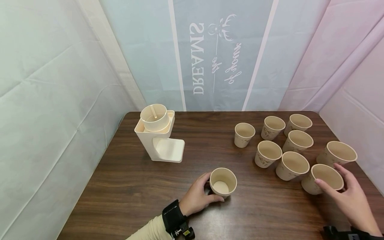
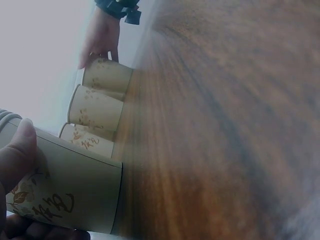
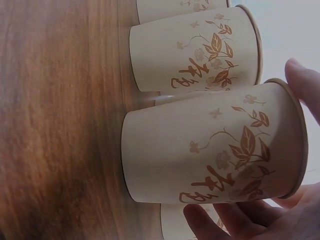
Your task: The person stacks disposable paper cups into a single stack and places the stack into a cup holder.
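My left hand (image 1: 196, 196) grips a beige paper cup (image 1: 222, 181) that stands upright at the front middle of the table, thumb on its near side and fingers on its far left. In the left wrist view, brown leaf print and writing show on this paper cup (image 2: 75, 185). Over at the right, my right hand (image 1: 349, 193) holds another paper cup (image 1: 310, 183) by its rim, the thumb at the near edge and fingers round the far side. The right wrist view shows that paper cup (image 3: 200, 150) with its base close to the wood.
Several more paper cups (image 1: 268, 153) stand upright in a loose group at the right and back right. A cream stand (image 1: 147, 143) with a round container (image 1: 154, 121) on top and a flat foot (image 1: 171, 150) is at the back left. Fabric curtains (image 1: 225, 60) surround the brown table (image 1: 135, 193).
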A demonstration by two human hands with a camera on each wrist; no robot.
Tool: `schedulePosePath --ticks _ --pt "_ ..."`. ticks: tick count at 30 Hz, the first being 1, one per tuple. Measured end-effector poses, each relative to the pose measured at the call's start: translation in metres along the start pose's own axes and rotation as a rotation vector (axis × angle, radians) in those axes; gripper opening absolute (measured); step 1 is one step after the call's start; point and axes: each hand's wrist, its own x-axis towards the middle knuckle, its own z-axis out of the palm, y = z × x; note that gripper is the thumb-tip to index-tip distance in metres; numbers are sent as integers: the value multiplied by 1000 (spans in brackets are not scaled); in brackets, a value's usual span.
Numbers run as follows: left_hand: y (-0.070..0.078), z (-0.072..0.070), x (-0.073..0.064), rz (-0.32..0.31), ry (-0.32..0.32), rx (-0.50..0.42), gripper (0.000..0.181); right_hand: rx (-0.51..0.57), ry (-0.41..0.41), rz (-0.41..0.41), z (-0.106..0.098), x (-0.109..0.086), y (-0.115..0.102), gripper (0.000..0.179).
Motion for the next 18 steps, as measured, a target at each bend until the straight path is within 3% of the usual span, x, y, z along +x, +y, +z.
schedulePosePath --ticks 18 --pt "0 -1 0 -20 -8 -4 76 13 31 -72 4 -2 3 84"
